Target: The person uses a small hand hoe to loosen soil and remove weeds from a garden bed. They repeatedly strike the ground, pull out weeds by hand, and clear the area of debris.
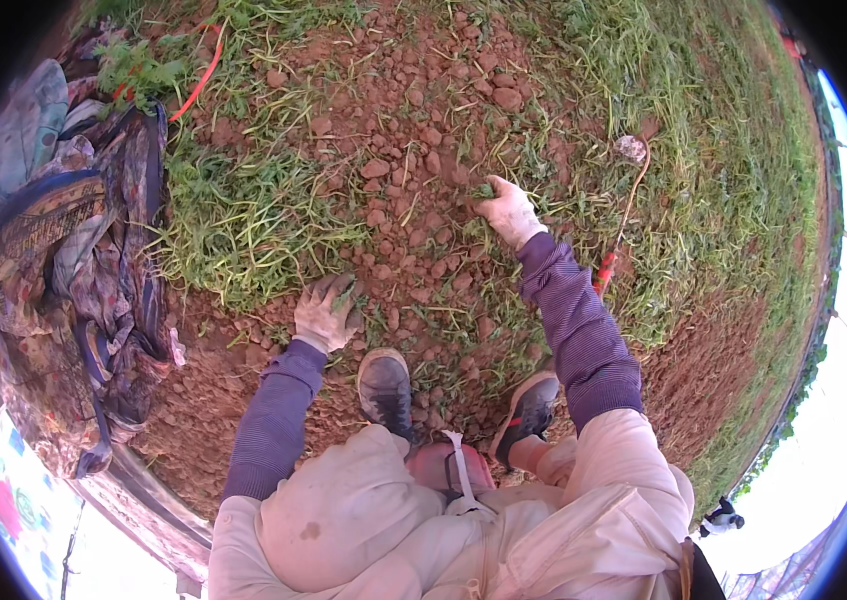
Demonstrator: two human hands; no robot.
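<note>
My left hand [327, 311], in a pale soiled glove, rests low at the near edge of a pile of cut leafy greens [266, 225]. Its fingers point away from me, and a bit of leaf [347, 295] shows by them; whether they grip it is unclear. My right hand [511, 214], gloved too, reaches further out over the reddish, cloddy soil [412, 202]. A small green sprig [483, 191] is pinched between its thumb and fingers. To the right of my right forearm lies a sickle with a red handle [605, 271] and a thin curved blade [630, 202].
A heap of crumpled patterned cloth [93, 277] lies at the left. Near it is a curved orange-red strip [202, 79]. A pale round lump [630, 148] touches the sickle's tip. More greens [723, 180] cover the right side. My shoes [384, 390] stand on soil; a distant person [721, 519] appears lower right.
</note>
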